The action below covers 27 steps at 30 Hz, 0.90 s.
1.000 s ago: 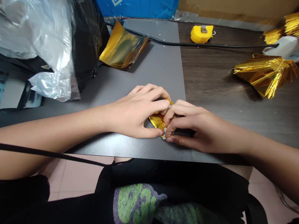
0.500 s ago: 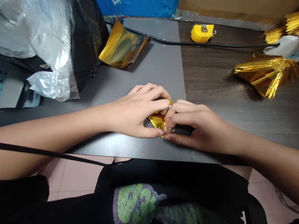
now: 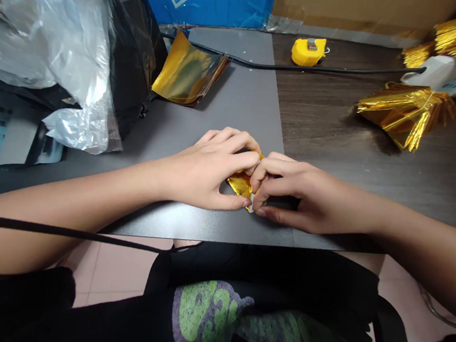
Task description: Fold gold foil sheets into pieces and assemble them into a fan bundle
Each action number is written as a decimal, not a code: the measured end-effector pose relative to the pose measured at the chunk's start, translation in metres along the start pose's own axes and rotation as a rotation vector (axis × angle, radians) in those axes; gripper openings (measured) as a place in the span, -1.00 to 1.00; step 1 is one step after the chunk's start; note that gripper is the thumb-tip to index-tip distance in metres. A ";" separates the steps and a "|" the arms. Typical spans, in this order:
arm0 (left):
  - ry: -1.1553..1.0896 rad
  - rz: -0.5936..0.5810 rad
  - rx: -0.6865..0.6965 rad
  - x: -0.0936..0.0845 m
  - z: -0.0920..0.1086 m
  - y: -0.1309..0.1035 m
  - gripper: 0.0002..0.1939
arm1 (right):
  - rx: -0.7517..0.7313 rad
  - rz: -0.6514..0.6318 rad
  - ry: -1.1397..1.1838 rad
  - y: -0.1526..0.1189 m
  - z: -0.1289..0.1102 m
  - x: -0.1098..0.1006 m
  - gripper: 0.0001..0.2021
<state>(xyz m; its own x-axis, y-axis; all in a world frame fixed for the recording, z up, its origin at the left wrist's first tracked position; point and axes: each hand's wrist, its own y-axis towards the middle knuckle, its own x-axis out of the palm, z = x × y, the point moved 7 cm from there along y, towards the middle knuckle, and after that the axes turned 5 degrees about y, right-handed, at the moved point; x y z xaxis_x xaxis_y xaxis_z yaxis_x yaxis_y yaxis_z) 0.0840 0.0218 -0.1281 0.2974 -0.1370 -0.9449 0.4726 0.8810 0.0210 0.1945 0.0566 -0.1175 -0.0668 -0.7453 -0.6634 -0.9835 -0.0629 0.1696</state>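
Note:
A piece of gold foil paper (image 3: 239, 185) lies on the dark grey desk surface, mostly covered by my fingers. My left hand (image 3: 220, 165) is curled over it, with the thumb and fingertips pressing it down. From the right, my right hand (image 3: 291, 188) pinches at the foil's right edge, thumb and forefinger close together. A sliver of white shows at that edge between the two thumbs. How far the foil is folded is hidden by the fingers.
A stack of gold foil sheets (image 3: 189, 73) sits behind my left hand. Clear and black plastic bags (image 3: 73, 54) fill the left. A yellow tape measure (image 3: 309, 52), a black cable (image 3: 258, 65) and a tied gold foil bundle (image 3: 407, 110) lie toward the back and right.
My right hand's thumb and forefinger have shifted slightly right, and more of the white sliver shows at the foil's edge. The left hand keeps its place.

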 end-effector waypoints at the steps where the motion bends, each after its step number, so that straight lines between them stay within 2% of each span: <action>1: -0.001 0.001 0.001 0.000 0.000 0.000 -0.67 | 0.008 0.013 -0.006 0.000 0.000 0.000 -0.92; 10: 0.001 0.014 0.010 0.001 -0.002 0.000 -0.64 | 0.027 0.095 -0.004 0.001 0.004 0.001 -0.97; 19: 0.008 0.018 0.006 0.000 0.000 0.000 -0.68 | 0.004 -0.007 0.016 -0.001 0.000 0.000 -0.91; 27: 0.006 0.019 0.007 0.000 0.000 0.000 -0.68 | 0.001 -0.037 0.026 0.000 0.000 0.000 -0.91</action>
<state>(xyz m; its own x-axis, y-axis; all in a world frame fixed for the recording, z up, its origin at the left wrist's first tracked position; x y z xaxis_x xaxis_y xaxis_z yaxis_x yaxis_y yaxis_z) 0.0841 0.0219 -0.1278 0.3016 -0.1179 -0.9461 0.4731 0.8800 0.0411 0.1941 0.0568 -0.1170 -0.0265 -0.7594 -0.6501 -0.9854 -0.0896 0.1448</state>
